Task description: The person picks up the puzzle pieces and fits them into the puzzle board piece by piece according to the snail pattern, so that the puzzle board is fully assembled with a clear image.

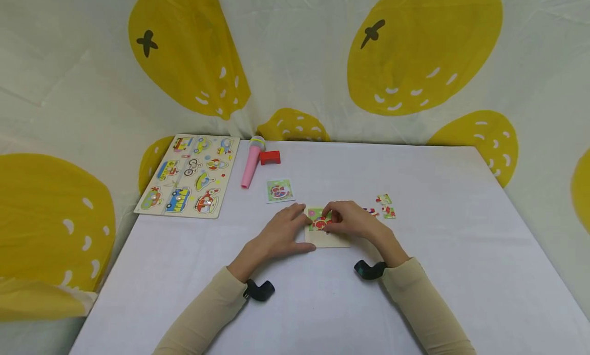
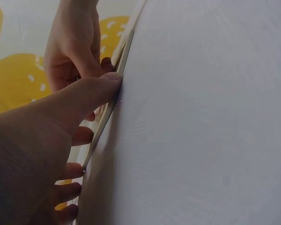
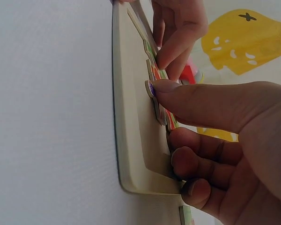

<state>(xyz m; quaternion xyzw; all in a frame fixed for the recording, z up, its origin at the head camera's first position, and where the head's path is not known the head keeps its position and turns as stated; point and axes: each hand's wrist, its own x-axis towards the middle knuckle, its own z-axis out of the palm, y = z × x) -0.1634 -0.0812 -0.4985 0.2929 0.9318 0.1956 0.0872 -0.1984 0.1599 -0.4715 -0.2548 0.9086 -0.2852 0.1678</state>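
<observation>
A small pale wooden puzzle tray [image 1: 329, 241] lies flat on the white table. Colourful jigsaw pieces [image 1: 318, 224], red and green, sit joined in its far part. My left hand [image 1: 283, 232] holds the tray at its left side, thumb against the near edge, index finger on the pieces. Over the tray, my right hand [image 1: 352, 219] pinches a puzzle piece [image 3: 150, 89] with a purple patch between thumb and fingers, right at the edge of the joined pieces. Its remaining fingers curl close to the tray's right side. The hand hides part of the picture.
Several loose puzzle pieces [image 1: 387, 212] lie right of the tray. Behind it are a square picture card [image 1: 280, 192], a red block [image 1: 270, 158] and a pink toy microphone [image 1: 251, 165]. A large vehicle peg puzzle board [image 1: 184, 178] occupies the table's far left.
</observation>
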